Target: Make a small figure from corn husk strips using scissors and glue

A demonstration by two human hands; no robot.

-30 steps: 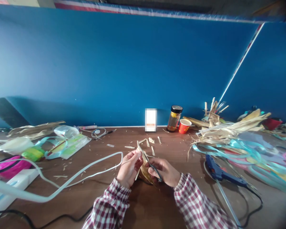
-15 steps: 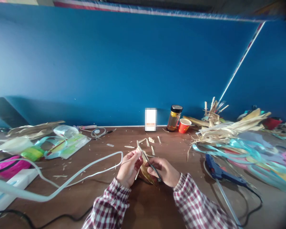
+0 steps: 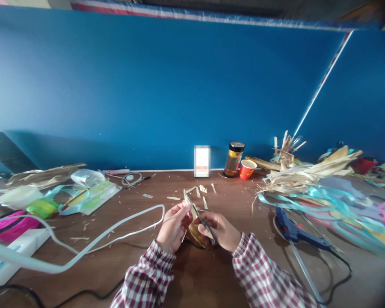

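Observation:
Low in the middle of the head view, my left hand (image 3: 173,224) pinches the top of a pale dried husk piece (image 3: 194,231) with its fingers closed. Just right of it, my right hand (image 3: 221,230) is wrapped round the dark handles of a pair of scissors (image 3: 201,220), and the blades slant up toward the left fingertips, against the husk. Both hands hover just above the brown table (image 3: 192,273). Several short husk offcuts (image 3: 200,191) lie on the table beyond the hands.
A blue glue gun (image 3: 295,231) with its cable lies at the right, before a heap of husks and teal ribbons (image 3: 311,184). A red cup (image 3: 247,169) and a jar (image 3: 234,159) stand by the blue wall. A white cable (image 3: 115,233) and packets lie at the left.

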